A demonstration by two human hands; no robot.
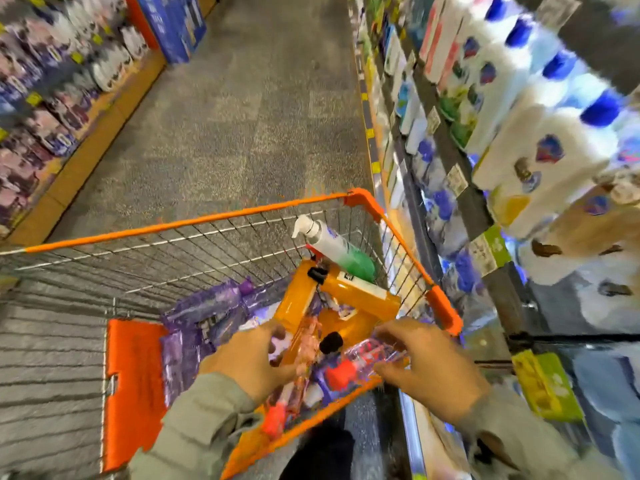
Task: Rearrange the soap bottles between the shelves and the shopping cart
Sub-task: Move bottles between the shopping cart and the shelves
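Left hand: fingers curled, thumb opposite, closed round a pink bottle whose red cap sticks out below the wrist. Motion blur; exact contact is hard to read.

Right hand: fingers bent and slightly spread over a clear bottle, thumb under it; its red cap points toward the left hand.

Between the two sets of fingers: a black cap.

Just beyond the fingers: two orange bottles lying crossed, one with a black cap. Beyond those, a pump bottle, white head, green base, leaning in the far right corner.

Left of the left fingers: purple packs. All of this lies inside the shopping cart, wire sides, orange rim; an orange flap sits further left.

Right of the right fingers, outside the cart: shelves stocked with white bottles with blue caps, blurred.

Beyond the cart: grey floor; more shelving far left.
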